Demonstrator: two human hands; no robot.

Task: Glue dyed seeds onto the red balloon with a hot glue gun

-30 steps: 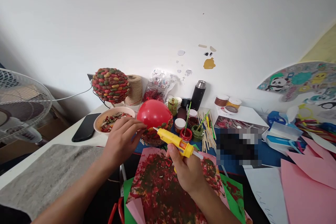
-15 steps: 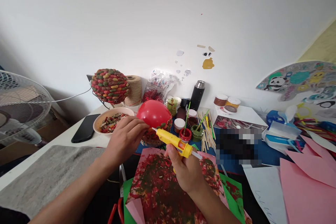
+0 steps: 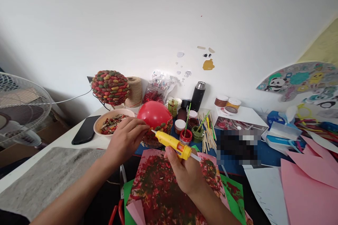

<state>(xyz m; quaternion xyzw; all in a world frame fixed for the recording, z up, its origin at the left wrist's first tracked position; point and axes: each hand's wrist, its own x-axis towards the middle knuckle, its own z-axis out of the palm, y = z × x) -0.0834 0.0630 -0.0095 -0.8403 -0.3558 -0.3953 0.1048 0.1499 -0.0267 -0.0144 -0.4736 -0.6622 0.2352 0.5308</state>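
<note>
My right hand (image 3: 188, 172) is wrapped round a yellow hot glue gun (image 3: 173, 144), with a clear glue stick poking out of its back end. The gun's tip points left, close to the fingertips of my left hand (image 3: 129, 133). Those fingers are pinched at the side of a red balloon (image 3: 154, 113), on a small yellow-orange shell-like piece (image 3: 151, 129). Green, red and brown pieces (image 3: 164, 127) cover the balloon's lower part. Behind my left hand, a pinkish bowl (image 3: 98, 129) holds loose painted pieces. The balloon's base is partly hidden by the gun and hand.
A ball covered in coloured pieces (image 3: 110, 88) stands at the back left beside a twine spool (image 3: 134, 92). Open paint jars (image 3: 186, 136), wooden sticks (image 3: 207, 137) and a black flask (image 3: 198, 96) are right of the balloon. Paint-stained paper (image 3: 163, 190) and red-handled scissors (image 3: 120, 211) lie in front.
The glue gun has shifted slightly left and down, its tip nearer my left fingertips. A yellow-orange piece now shows more clearly there. My left hand stays almost in place.
</note>
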